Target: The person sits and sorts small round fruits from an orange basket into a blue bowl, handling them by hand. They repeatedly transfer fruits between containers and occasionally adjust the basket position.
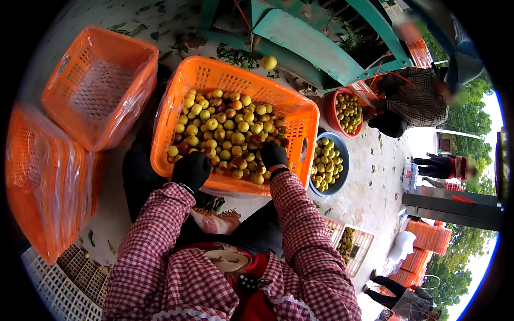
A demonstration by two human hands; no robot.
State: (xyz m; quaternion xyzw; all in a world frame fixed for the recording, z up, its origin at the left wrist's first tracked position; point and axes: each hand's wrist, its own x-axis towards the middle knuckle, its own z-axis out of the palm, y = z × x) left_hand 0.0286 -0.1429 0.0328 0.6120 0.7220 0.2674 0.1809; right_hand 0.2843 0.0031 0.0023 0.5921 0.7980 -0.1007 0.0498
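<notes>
An orange plastic crate (309, 108) lined with clear film stands in front of me, holding many yellow-green and brown jujubes (225, 132). My left hand (192, 170), in a black glove, is at the crate's near left side, over the edge of the fruit. My right hand (274, 155), also black-gloved, rests among the jujubes toward the near right corner. Both hands have their backs to me, so the fingers are hidden and any fruit in them cannot be seen.
Film-lined orange crates (100, 88) stand at left. To the right are a blue basin (346, 160) and red basin (330, 114) of jujubes. A green metal machine (305, 44) stands beyond, a loose jujube (268, 62) before it. A person (417, 96) bends nearby.
</notes>
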